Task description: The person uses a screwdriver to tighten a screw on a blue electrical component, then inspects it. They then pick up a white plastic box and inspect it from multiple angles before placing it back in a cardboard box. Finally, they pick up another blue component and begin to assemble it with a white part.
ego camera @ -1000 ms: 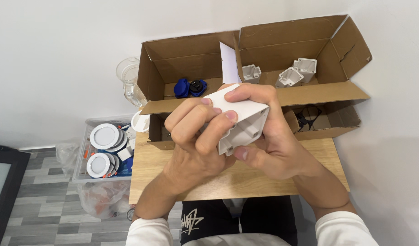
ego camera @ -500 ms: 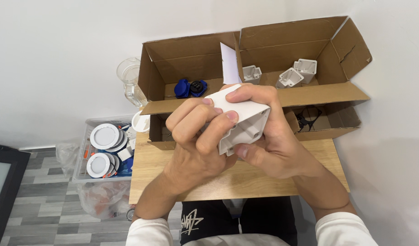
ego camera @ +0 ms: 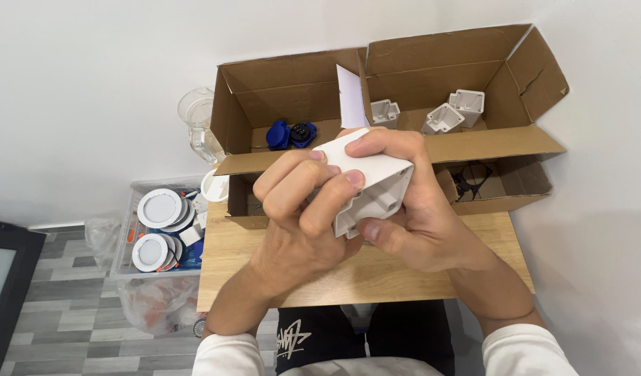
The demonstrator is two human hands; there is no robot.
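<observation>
Both hands hold one white plastic box-shaped housing (ego camera: 373,182) close to the camera, above a small wooden table (ego camera: 226,251). My left hand (ego camera: 303,219) wraps its fingers over the housing's left side and front. My right hand (ego camera: 421,216) cups it from the right, fingers over the top and thumb underneath. Its open end with inner ribs faces lower right.
Behind stand open cardboard boxes (ego camera: 522,143): blue round parts (ego camera: 290,134) in the left one, several white housings (ego camera: 446,113) in the right one, black wire parts (ego camera: 471,182) in a lower one. A glass jug (ego camera: 197,125) and a clear bin of round white lamps (ego camera: 159,226) sit left.
</observation>
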